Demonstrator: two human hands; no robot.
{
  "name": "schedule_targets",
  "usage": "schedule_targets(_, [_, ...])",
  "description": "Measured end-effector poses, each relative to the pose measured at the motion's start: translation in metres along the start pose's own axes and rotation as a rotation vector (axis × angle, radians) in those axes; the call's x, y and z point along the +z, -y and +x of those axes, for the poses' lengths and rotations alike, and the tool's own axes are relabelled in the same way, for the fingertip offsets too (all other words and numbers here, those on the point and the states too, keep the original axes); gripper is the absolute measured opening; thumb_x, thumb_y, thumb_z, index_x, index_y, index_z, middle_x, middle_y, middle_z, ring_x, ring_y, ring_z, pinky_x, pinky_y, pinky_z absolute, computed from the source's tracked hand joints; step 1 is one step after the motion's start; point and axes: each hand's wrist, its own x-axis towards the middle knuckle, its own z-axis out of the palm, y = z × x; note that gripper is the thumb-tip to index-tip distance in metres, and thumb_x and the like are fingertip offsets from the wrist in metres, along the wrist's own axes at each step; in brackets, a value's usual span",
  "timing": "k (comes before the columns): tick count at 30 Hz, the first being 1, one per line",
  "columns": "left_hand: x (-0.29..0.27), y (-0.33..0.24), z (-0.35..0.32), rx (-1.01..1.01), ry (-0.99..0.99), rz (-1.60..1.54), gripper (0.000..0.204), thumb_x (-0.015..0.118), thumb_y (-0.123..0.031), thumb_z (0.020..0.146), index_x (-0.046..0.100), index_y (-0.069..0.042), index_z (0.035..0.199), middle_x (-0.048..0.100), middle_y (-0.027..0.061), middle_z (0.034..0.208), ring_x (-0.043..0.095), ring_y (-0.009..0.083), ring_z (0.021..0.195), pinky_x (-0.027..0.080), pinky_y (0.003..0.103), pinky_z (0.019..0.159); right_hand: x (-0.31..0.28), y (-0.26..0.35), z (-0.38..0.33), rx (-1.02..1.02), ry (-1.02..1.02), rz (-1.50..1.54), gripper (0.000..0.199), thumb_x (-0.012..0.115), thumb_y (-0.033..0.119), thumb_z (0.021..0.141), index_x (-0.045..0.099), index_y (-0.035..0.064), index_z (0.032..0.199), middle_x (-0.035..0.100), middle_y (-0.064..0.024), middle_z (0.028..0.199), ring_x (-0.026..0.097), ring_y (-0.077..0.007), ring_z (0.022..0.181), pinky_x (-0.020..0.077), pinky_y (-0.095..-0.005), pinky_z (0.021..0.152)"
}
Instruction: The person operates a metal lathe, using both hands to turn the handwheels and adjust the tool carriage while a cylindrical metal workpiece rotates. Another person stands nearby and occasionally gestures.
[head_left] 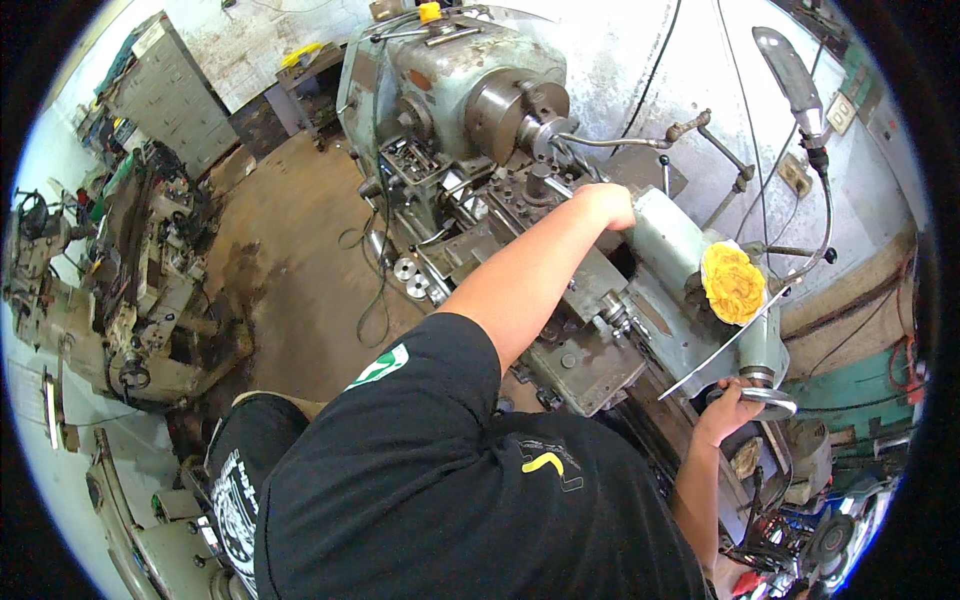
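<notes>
I stand at a grey-green metal lathe. My right hand [733, 402] is wrapped around the rim of the tailstock handwheel [774, 404]. Reaching across the carriage, my left hand [608, 207] is curled at the front end of the tailstock [672, 228]. Its fingers are bent out of sight, so what they grip is hidden. Left of that hand sits the tool post [538, 186]. Beyond it, the lathe chuck [495, 118] has a round metal workpiece [541, 137] at its face. A thin pale rod [715, 352] slants above the tailstock's right part.
A crumpled yellow cloth [733, 283] rests on the tailstock. A work lamp [788, 82] on a bent arm hangs at the upper right, and a jointed pipe [625, 143] reaches toward the chuck. Another machine [140, 300] stands at left, near a metal cabinet [170, 98]. A cable loops beside the lathe.
</notes>
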Motion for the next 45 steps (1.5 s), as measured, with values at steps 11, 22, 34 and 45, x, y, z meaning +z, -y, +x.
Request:
schedule_targets(11, [-0.006, -0.005, -0.009, -0.026, 0.022, -0.032, 0.043, 0.064, -0.035, 0.088, 0.074, -0.009, 0.121, 0.073, 0.0130, 0.120, 0.070, 0.0311, 0.110, 0.053, 0.044, 0.097, 0.002, 0.001, -0.005, -0.032, 0.016, -0.068, 0.038, 0.052, -0.005, 0.094, 0.037, -0.0029, 0.130, 0.058, -0.0110, 0.098, 0.059, -0.0174, 0.079, 0.0520, -0.0323, 0.075])
schedule_targets(22, [-0.011, -0.007, -0.011, -0.042, 0.074, -0.037, 0.045, 0.061, -0.028, 0.087, 0.072, -0.008, 0.126, 0.068, 0.0142, 0.133, 0.067, 0.0328, 0.122, 0.052, 0.045, 0.102, -0.008, -0.024, -0.008, -0.087, 0.085, -0.150, 0.040, 0.055, 0.000, 0.095, 0.037, -0.0055, 0.130, 0.057, -0.0124, 0.102, 0.059, -0.0192, 0.084, 0.0526, -0.0333, 0.080])
schedule_targets(34, [-0.011, -0.006, -0.011, -0.025, 0.066, -0.020, 0.045, 0.061, -0.028, 0.086, 0.073, -0.007, 0.124, 0.069, 0.0151, 0.131, 0.068, 0.0339, 0.119, 0.053, 0.045, 0.101, -0.013, -0.046, -0.012, -0.050, 0.079, -0.229, 0.040, 0.057, 0.000, 0.095, 0.041, -0.0075, 0.131, 0.054, -0.0165, 0.110, 0.058, -0.0239, 0.098, 0.0491, -0.0371, 0.092])
schedule_targets(45, [-0.008, -0.004, -0.012, -0.023, 0.035, -0.048, 0.045, 0.063, -0.031, 0.086, 0.073, -0.009, 0.123, 0.070, 0.0148, 0.130, 0.068, 0.0342, 0.119, 0.053, 0.045, 0.101, -0.013, -0.049, -0.011, -0.202, 0.033, -0.435, 0.044, 0.062, 0.007, 0.093, 0.044, -0.0093, 0.130, 0.054, -0.0235, 0.116, 0.058, -0.0339, 0.106, 0.0460, -0.0438, 0.099])
